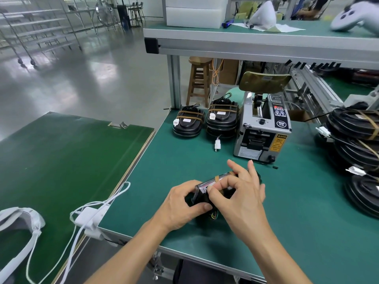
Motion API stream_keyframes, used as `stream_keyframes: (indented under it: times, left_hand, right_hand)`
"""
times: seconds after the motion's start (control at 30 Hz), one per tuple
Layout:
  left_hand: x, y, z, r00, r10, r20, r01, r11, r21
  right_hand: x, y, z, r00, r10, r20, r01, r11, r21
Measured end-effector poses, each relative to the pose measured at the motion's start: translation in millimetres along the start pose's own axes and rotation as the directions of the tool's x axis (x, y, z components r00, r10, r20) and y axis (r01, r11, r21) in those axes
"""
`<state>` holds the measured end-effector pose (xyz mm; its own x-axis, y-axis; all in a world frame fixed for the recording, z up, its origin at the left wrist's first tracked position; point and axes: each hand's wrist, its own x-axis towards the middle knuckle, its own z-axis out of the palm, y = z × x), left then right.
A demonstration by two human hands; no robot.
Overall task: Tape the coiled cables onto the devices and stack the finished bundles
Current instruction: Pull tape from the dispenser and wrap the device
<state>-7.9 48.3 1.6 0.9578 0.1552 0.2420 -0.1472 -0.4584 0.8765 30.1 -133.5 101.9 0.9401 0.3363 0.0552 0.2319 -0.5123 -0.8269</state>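
Left hand (pixel 180 203): fingers curled around the black device (pixel 213 191), holding it just above the green table (pixel 287 212).
Right hand (pixel 242 191): thumb and finger pinch brown tape (pixel 216 178) on the device; other fingers spread wide.
Finished bundles (pixel 205 121): stacked behind, beside the tape machine (pixel 264 128).

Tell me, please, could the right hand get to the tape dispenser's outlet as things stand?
Probably yes, once it lets go: the right hand is pinching tape on the device, but bare mat lies between it and the tape dispenser.
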Motion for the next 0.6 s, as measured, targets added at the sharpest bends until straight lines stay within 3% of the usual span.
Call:
stream_keyframes:
  times: [0.6]
  left_hand:
    - [-0.1,1.3,0.2,1.000,0.010,0.005,-0.010,1.000,-0.014]
  right_hand:
    - [0.7,-5.2,-2.2,1.000,0.024,-0.001,-0.024,1.000,-0.018]
